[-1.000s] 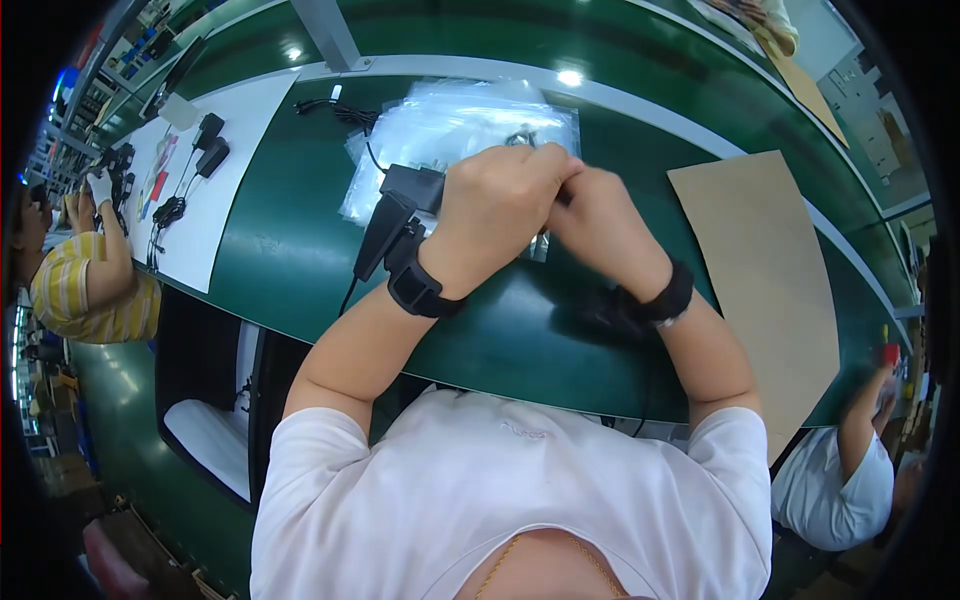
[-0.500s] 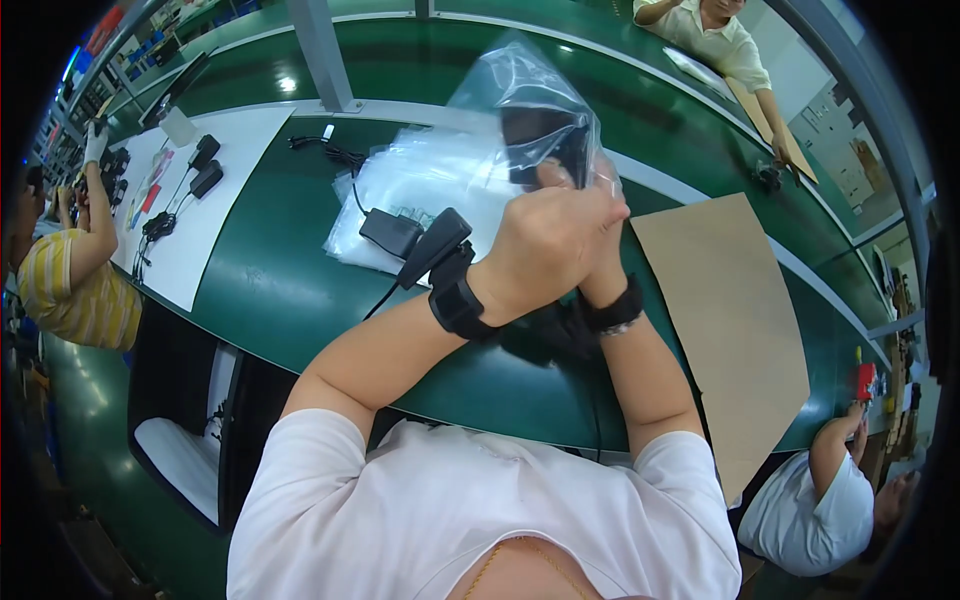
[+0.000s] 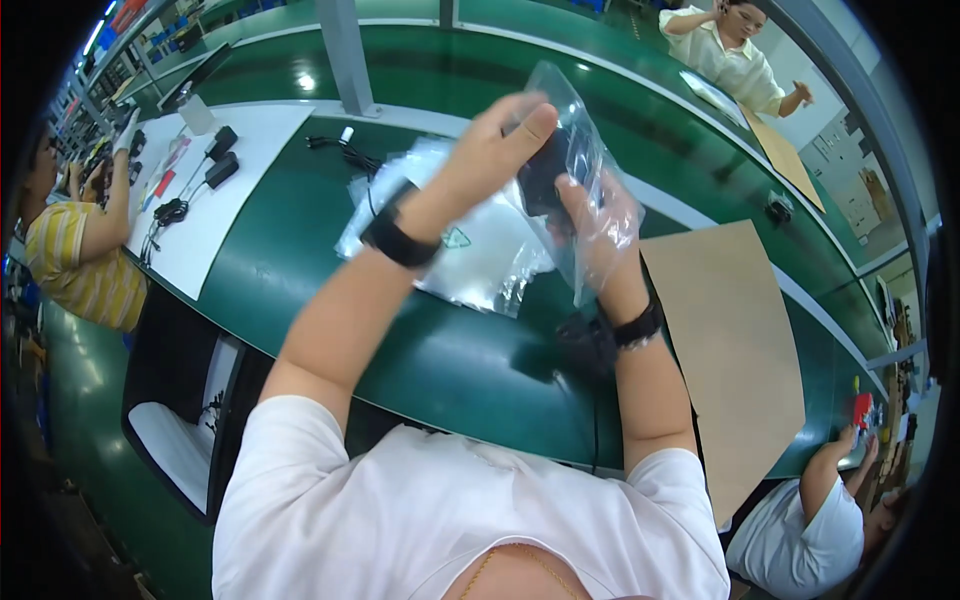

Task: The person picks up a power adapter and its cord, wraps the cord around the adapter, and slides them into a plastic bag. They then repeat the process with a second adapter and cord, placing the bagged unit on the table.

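Note:
A clear plastic bag (image 3: 598, 165) with a dark flat item (image 3: 545, 180) inside is held up over the bench. My left hand (image 3: 490, 150) is closed at the bag's upper left, its thumb bent over the edge and its other fingers partly hidden. My right hand (image 3: 608, 235) grips the bag from the lower right, thumb lying along the dark item, plastic draped over the fingers. Under my left forearm lies a loose stack of clear plastic bags (image 3: 485, 255). Each wrist wears a black strap, and a blurred black device (image 3: 585, 340) sits by the right one.
Brown cardboard (image 3: 730, 340) lies on the green bench (image 3: 480, 370) to my right. A black cable (image 3: 345, 150) is behind the bags. White sheeting (image 3: 235, 180) at left bears black adapters (image 3: 220, 170). A metal post (image 3: 345, 60) rises beyond. Other people sit at left, far right and near right.
My hands have moved apart, the left going up and left, the right slightly down. The bag now stands more upright between them. More of the bag stack shows.

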A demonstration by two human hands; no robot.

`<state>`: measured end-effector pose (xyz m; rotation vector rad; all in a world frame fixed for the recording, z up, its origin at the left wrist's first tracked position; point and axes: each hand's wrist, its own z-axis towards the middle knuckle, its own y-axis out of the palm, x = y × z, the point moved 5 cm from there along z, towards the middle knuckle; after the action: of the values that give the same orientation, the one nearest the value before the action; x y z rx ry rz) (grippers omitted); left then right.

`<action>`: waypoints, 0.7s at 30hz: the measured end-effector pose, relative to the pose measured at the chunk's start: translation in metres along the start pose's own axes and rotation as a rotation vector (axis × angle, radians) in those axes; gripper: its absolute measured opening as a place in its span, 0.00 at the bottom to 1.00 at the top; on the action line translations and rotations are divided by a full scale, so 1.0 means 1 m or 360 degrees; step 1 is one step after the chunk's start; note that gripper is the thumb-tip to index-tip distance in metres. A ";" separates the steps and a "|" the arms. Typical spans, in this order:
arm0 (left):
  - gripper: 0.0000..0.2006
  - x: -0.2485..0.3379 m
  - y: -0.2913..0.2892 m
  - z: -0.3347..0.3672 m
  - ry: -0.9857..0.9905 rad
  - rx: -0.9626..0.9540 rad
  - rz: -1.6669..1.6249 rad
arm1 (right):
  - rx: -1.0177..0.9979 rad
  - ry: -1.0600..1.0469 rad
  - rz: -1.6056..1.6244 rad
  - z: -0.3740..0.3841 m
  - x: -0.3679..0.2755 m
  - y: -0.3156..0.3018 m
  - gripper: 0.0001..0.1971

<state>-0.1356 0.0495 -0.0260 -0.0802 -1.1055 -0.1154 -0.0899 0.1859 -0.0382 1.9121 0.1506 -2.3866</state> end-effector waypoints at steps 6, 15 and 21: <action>0.22 -0.042 0.033 -0.037 0.0030 0.0318 -0.0137 | 0.0376 -0.0419 -0.0207 0.001 0.021 0.010 0.16; 0.15 -0.039 0.012 -0.037 -0.0488 -0.0073 -0.0807 | 0.0214 -0.0325 0.0025 0.008 0.031 0.000 0.16; 0.19 -0.035 -0.005 -0.050 -0.0428 -0.0203 -0.0843 | -0.0053 -0.1015 -0.1183 0.006 0.035 0.020 0.21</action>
<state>-0.1076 0.0407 -0.0800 0.0882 -1.3674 -0.6652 -0.1012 0.1649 -0.0717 1.0786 0.9767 -3.2716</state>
